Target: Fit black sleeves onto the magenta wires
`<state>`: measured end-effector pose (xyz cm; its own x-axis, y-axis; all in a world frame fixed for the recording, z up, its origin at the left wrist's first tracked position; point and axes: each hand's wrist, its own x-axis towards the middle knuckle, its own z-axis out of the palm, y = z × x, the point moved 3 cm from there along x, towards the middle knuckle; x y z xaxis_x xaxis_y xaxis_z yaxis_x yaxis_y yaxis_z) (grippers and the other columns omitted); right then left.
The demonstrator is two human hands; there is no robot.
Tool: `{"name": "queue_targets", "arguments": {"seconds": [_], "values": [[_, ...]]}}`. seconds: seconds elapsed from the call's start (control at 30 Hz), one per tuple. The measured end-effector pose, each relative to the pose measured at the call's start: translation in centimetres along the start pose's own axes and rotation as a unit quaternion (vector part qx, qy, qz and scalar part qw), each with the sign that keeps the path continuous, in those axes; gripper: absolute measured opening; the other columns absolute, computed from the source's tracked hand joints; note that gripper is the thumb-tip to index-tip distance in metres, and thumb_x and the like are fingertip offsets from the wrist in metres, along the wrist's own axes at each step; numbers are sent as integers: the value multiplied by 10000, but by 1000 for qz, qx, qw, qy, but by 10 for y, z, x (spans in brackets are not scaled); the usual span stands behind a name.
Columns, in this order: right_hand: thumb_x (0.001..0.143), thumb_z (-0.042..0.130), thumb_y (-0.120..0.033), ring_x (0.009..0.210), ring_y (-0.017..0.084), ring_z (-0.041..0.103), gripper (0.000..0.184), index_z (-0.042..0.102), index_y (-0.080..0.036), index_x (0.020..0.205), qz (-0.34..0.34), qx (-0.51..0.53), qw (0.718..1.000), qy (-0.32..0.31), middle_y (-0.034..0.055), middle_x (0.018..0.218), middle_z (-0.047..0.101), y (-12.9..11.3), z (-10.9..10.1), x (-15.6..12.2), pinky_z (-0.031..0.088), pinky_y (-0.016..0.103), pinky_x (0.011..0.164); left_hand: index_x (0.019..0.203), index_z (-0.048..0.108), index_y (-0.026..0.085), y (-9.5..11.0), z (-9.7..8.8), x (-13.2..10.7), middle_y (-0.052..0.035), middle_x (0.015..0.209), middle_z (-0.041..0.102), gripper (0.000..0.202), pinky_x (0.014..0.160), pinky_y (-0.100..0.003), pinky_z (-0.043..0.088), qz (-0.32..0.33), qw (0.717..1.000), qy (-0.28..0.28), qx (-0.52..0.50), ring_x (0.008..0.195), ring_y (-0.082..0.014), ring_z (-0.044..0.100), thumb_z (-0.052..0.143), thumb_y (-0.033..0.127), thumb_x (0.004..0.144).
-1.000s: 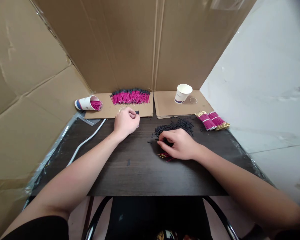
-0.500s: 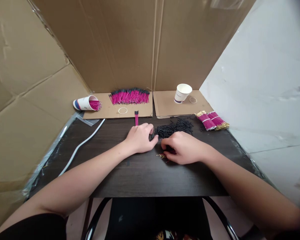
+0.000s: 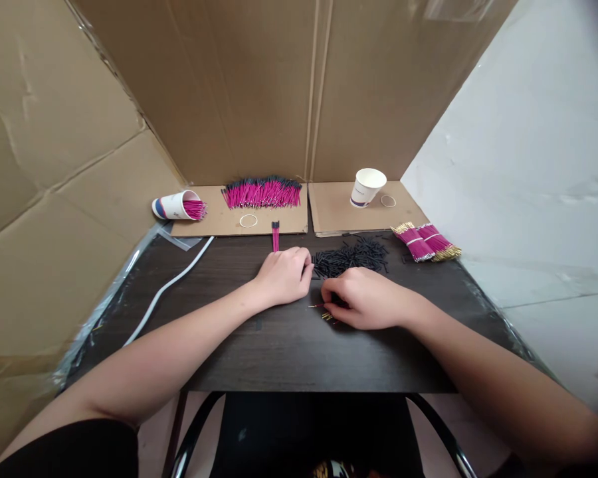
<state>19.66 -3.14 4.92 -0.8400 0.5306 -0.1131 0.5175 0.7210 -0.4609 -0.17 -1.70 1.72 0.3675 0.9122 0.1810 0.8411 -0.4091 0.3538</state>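
Note:
My left hand [image 3: 284, 275] lies knuckles up on the dark table [image 3: 279, 345], fingers curled, its fingertips at the left edge of a heap of small black tubes [image 3: 351, 255]. Whether it holds anything is hidden. My right hand [image 3: 366, 299] is closed over a small bunch of pink gold-tipped wires [image 3: 323, 312], whose tips stick out to its left. A small set of pink wires [image 3: 276, 236] lies just beyond my left hand.
A row of pink wires [image 3: 263, 192] and a rubber band [image 3: 248, 220] lie on cardboard at the back. A tipped paper cup [image 3: 177, 206] holds pink wires. An upright paper cup [image 3: 366, 187] stands back right. Banded pink bundles [image 3: 426, 240] lie right. A white cable [image 3: 167, 287] runs left.
My left hand left the small set of pink wires at the cardboard edge and came back to the black tube heap. My right hand shifted slightly right over its wires.

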Motion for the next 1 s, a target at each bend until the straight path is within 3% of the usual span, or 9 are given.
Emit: {"name": "queue_targets", "arguments": {"seconds": [0.2, 0.33, 0.47, 0.6, 0.7, 0.83, 1.0], "values": [[1081, 589, -214, 660, 168, 617, 149, 724, -167, 1041, -3, -52, 999, -10, 68, 827, 766, -7, 4, -1, 267, 316, 632, 1013, 685, 202, -1, 0, 0, -108, 972, 764, 116, 806, -406, 537, -12, 1000, -5, -25, 889, -287, 721, 590, 249, 1060], [1089, 575, -214, 627, 178, 599, 132, 689, -159, 1052, -1, -102, 995, -8, 83, 811, 765, -11, 9, -2, 221, 341, 625, 997, 665, 206, -3, 1, 1, -89, 1003, 779, 107, 813, -376, 533, -11, 991, 55, -118, 884, -243, 715, 591, 238, 1068], [1026, 628, -160, 642, 194, 620, 45, 659, -163, 1058, 1, -126, 992, -13, 85, 820, 772, -12, 12, 0, 205, 351, 629, 958, 682, 194, -10, 7, 6, -55, 875, 769, 113, 691, -310, 514, -59, 948, 107, -293, 690, -164, 658, 647, 263, 1040], [1010, 635, -144, 641, 195, 627, 61, 640, -164, 1067, 4, -134, 991, -15, 84, 834, 778, -13, 13, 1, 191, 358, 625, 932, 739, 172, -16, 16, 13, -75, 858, 786, 124, 718, -303, 574, -103, 889, 111, -432, 764, -182, 733, 747, 290, 970], [1045, 605, -167, 633, 186, 625, 39, 642, -164, 1059, 7, -133, 991, -7, 82, 828, 775, -12, 11, 1, 189, 357, 624, 960, 794, 163, -17, 20, 14, -94, 884, 810, 133, 770, -330, 618, -115, 875, 108, -457, 815, -200, 766, 796, 294, 936], [1108, 582, -265, 654, 193, 649, 128, 662, -168, 1085, 20, -132, 991, 1, 91, 856, 789, -10, 6, -1, 197, 354, 632, 1085, 847, 164, -18, 20, 13, -119, 947, 838, 229, 727, -337, 631, -125, 866, 104, -473, 848, -224, 786, 826, 337, 936], [1086, 588, -212, 671, 194, 666, 99, 677, -173, 1066, 42, -160, 986, -16, 90, 878, 799, -7, 1, -5, 194, 350, 629, 1166, 864, 143, -18, 19, 13, -124, 947, 847, 260, 626, -302, 577, -153, 859, 91, -480, 658, -156, 685, 798, 268, 948]]}}
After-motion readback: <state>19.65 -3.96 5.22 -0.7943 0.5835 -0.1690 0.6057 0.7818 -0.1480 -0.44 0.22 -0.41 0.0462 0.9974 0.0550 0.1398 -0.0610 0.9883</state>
